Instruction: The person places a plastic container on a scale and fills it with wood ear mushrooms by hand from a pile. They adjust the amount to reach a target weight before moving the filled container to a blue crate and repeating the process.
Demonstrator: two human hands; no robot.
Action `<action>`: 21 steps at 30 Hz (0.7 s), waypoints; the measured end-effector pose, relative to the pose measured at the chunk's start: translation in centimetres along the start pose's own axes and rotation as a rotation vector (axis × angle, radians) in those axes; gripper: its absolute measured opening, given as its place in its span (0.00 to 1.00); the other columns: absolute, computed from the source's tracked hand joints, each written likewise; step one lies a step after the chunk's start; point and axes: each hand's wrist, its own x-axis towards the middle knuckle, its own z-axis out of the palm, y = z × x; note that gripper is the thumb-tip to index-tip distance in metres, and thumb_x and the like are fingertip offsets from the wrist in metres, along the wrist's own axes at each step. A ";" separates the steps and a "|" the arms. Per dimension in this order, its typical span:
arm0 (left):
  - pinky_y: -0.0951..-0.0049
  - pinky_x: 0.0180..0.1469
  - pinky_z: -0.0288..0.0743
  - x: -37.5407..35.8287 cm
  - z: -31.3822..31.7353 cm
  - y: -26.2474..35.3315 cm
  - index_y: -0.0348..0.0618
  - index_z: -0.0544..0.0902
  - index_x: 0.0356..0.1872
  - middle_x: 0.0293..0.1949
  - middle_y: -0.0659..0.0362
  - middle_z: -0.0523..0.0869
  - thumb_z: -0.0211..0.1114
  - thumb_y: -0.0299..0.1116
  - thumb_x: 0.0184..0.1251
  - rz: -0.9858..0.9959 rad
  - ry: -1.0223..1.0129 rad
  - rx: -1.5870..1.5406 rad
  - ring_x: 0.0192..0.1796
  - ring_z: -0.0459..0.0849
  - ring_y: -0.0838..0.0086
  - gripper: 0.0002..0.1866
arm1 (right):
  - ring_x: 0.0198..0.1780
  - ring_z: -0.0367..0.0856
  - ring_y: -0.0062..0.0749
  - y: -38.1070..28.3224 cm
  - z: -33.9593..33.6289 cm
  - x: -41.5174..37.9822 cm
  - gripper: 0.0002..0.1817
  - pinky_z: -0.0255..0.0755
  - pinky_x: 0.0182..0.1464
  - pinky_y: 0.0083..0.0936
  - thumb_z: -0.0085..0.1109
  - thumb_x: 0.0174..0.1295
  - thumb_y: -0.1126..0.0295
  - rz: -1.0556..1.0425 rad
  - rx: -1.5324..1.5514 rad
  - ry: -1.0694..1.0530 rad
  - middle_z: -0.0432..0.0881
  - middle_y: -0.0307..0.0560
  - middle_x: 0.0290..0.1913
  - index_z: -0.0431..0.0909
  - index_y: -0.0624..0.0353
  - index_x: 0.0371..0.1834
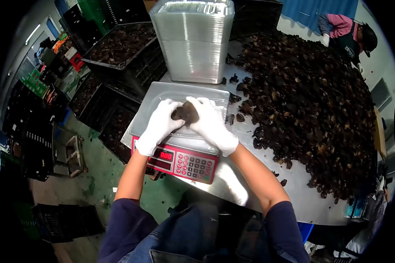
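My gloved left hand (159,125) and right hand (211,122) together, clamped on a dark mushroom clump (185,113) at frame centre, above a clear tray (162,94) on the red scale (182,161), mushroom heap (311,105) across the surface (294,197) at right.

Steel table (294,193), round-edged, ran from 6 to 1 o'clock. Directly on it: scale (180,158) at centre; stack of clear trays (193,41) at 12; big heap of dark fungus (311,109) from 1 to 4; loose bits (239,117) between scale and heap.
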 end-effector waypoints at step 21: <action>0.58 0.74 0.63 -3.9 -1.3 7.6 0.44 0.71 0.71 0.72 0.50 0.69 0.73 0.18 0.48 -0.030 0.162 0.379 0.73 0.67 0.54 0.42 | 0.74 0.64 0.49 11.6 -15.9 -29.8 0.27 0.57 0.68 0.46 0.65 0.59 0.65 0.430 -0.665 0.053 0.70 0.50 0.71 0.77 0.47 0.64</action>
